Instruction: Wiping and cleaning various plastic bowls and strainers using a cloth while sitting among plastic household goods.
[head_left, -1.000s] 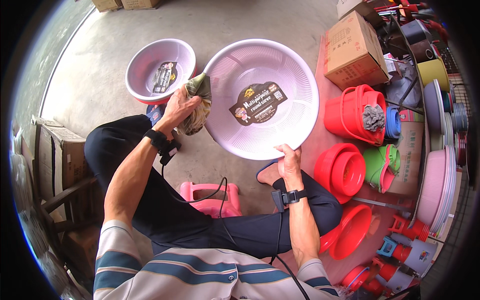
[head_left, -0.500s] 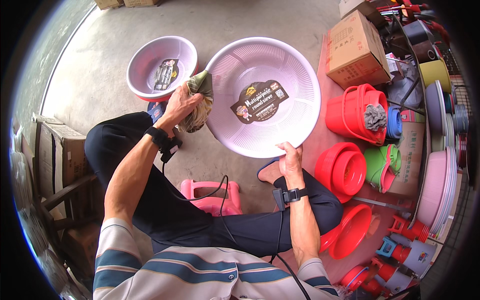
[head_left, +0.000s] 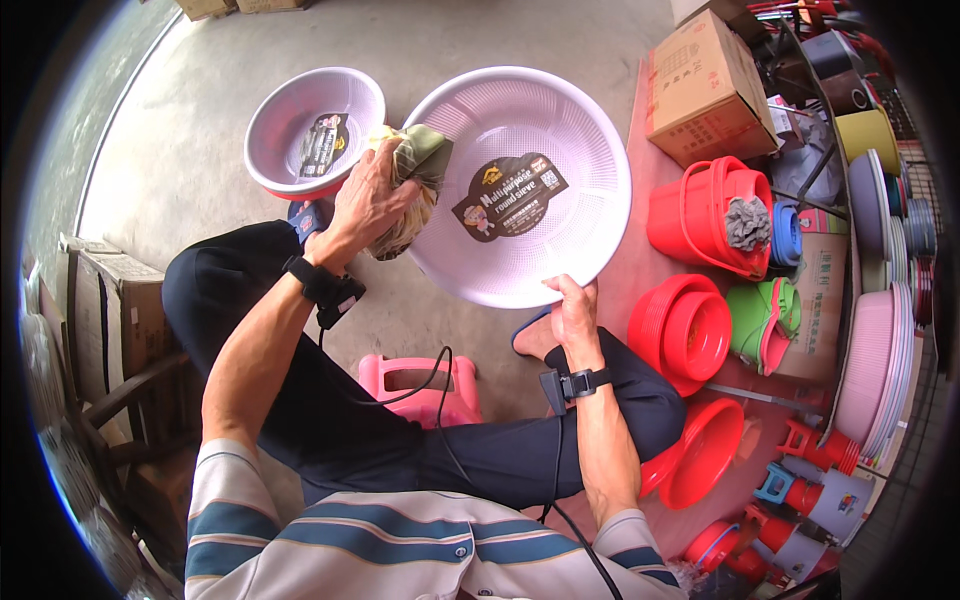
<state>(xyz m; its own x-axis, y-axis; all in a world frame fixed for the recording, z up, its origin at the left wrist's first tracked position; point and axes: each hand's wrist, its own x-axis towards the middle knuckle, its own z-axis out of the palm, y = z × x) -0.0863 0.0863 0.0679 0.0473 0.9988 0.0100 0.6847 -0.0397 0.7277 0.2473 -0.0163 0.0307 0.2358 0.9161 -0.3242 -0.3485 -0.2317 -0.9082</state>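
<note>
Pale lilac plastic forms the wide sieve [head_left: 585, 220], held out in front of the person with its hollow side facing up and a dark label [head_left: 510, 197] on its bottom. The right hand [head_left: 576, 312] grips the sieve's near edge, thumb over the rim. The left hand [head_left: 372, 205] is closed around a bunched green and cream cloth [head_left: 427, 150], which overlaps the sieve's left edge. Toward the left edge of the grey floor [head_left: 480, 40], a smaller pale basin [head_left: 362, 115] sits on a red one [head_left: 310, 196]. A pink stool [head_left: 455, 400] stands near the person's legs. Along the left edge of the red mat [head_left: 650, 172] come a cardboard box [head_left: 700, 90], a red bucket [head_left: 690, 220] with a grey rag [head_left: 747, 223], and stacked red basins [head_left: 660, 325].
</note>
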